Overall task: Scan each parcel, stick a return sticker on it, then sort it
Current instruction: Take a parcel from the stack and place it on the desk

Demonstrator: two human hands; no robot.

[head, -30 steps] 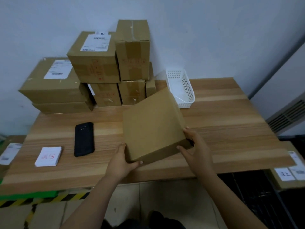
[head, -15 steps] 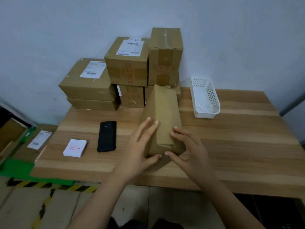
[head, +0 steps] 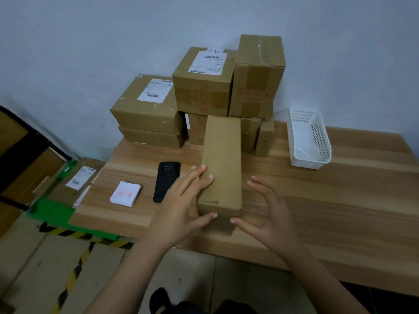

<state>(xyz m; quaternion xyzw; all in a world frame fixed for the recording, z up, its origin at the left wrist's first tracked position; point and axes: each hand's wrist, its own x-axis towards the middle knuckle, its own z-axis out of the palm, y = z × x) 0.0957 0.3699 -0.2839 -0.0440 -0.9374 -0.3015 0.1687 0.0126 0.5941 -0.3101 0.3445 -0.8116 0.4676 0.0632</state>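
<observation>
A plain brown parcel (head: 222,164) stands on its narrow side on the wooden table (head: 344,200), right in front of me. My left hand (head: 179,209) touches its left edge with straight fingers, thumb against the near end face. My right hand (head: 269,218) hovers at its right side with fingers spread and apart from the cardboard, thumb tip at the near face. A black handheld scanner (head: 166,181) lies just left of the parcel. Beside that lies a small stack of white return stickers (head: 125,193) with red print.
Several labelled and taped parcels (head: 204,91) are piled against the wall behind. A white perforated basket (head: 308,141) sits at the back right. To the left, below the table, is a labelled box (head: 79,180) on the floor by green and hazard tape.
The parcel was tipped from lying flat and tilted in both hands to standing on its narrow side. My right hand's fingers have come off it and spread. My view shifted right.
</observation>
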